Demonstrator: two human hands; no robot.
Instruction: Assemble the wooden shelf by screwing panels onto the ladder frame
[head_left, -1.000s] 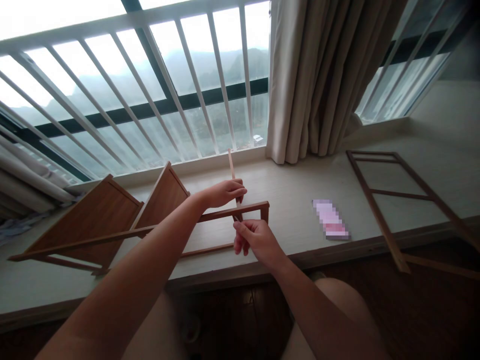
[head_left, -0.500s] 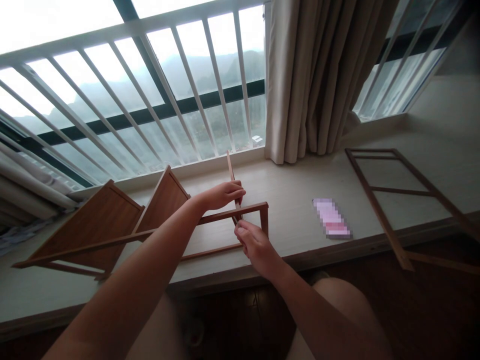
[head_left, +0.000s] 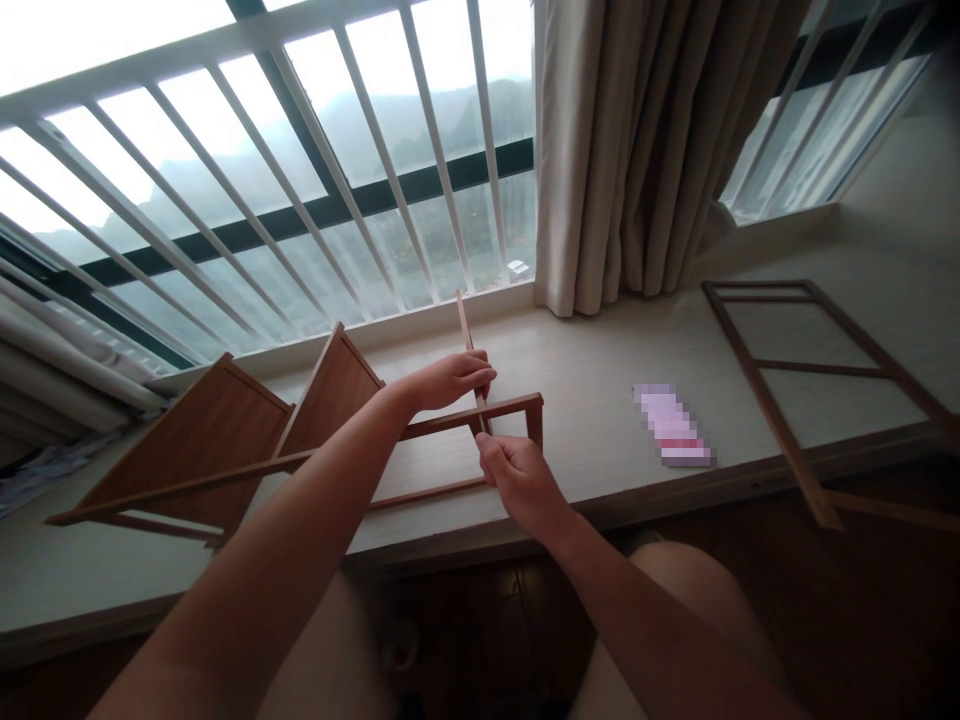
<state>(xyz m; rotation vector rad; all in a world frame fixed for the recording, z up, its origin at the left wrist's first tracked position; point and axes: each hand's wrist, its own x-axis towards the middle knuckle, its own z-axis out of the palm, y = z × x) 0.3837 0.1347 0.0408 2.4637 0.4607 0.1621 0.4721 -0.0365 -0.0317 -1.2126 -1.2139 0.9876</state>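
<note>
A thin wooden slat (head_left: 465,325) stands nearly upright over the window ledge (head_left: 600,400). My left hand (head_left: 450,380) is closed round its middle. My right hand (head_left: 517,480) is closed on its lower end, just in front of the top rail of a wooden rack frame (head_left: 465,420). That frame lies on the ledge with two brown panels (head_left: 195,440) slanting up at its left end. The slat crosses the frame's rail between my two hands.
A second wooden frame (head_left: 787,400) lies on the ledge at the right, its end overhanging the edge. A pinkish flat packet (head_left: 671,425) rests between the frames. White window bars (head_left: 375,170) and a beige curtain (head_left: 630,150) stand behind. My knees are below the ledge.
My right hand has moved up a little toward the frame's rail along the slat's lower end. The left hand keeps its hold. The view has shifted slightly.
</note>
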